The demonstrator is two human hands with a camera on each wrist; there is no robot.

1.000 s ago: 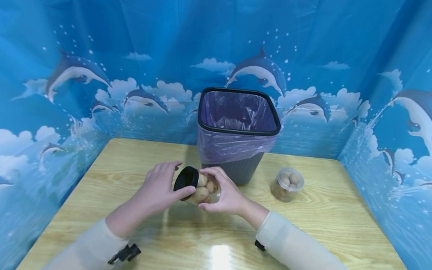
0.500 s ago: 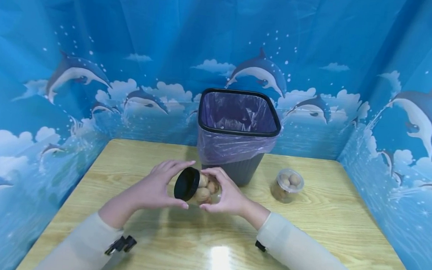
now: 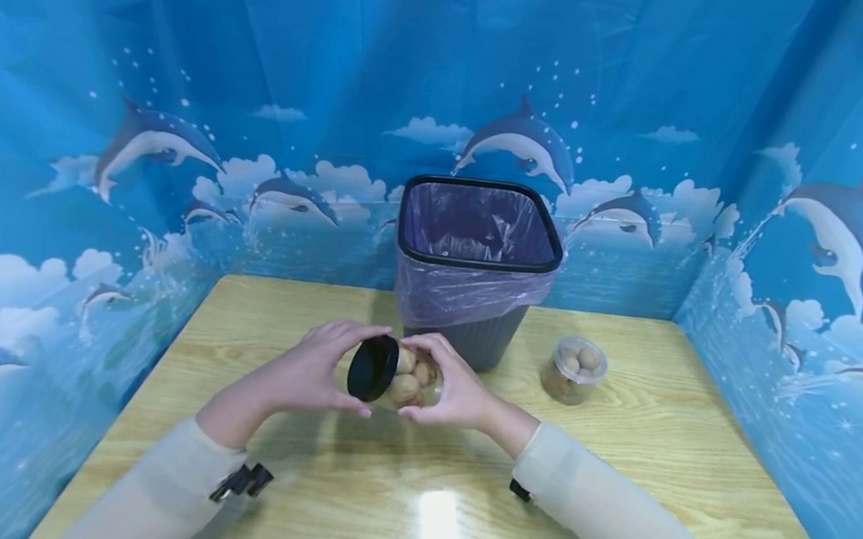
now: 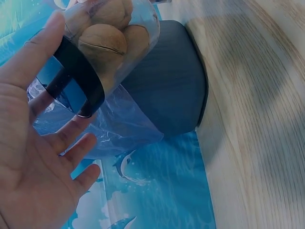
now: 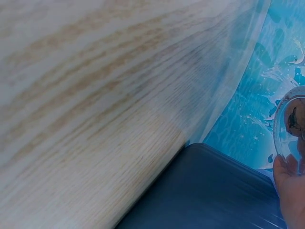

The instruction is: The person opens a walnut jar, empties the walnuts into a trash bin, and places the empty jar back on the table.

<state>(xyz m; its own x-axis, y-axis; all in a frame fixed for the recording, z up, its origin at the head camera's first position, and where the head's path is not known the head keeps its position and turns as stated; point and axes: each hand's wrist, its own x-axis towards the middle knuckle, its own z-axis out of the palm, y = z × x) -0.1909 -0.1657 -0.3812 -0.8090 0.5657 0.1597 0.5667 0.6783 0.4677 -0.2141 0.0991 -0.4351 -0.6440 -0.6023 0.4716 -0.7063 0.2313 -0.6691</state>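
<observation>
A clear plastic jar of walnuts is tilted on its side above the table, its black lid facing left. My right hand grips the jar near its base, thumb below and fingers above. My left hand curves round the lid, thumb and fingers at opposite edges of its rim. In the left wrist view, several walnuts show through the jar wall, and the thumb lies at the lid's edge with the other fingers spread. The right wrist view catches only the jar's round bottom and part of the right hand.
A dark bin with a purple liner and black rim stands behind the hands. Right of it, an uncovered clear tub holds more walnuts. Dolphin-printed blue curtains border the wooden table at back and sides.
My left thumb has moved from in front of the lid down to its lower edge, and the left fingers have shifted over its top. The right hand and jar have stayed nearly still.
</observation>
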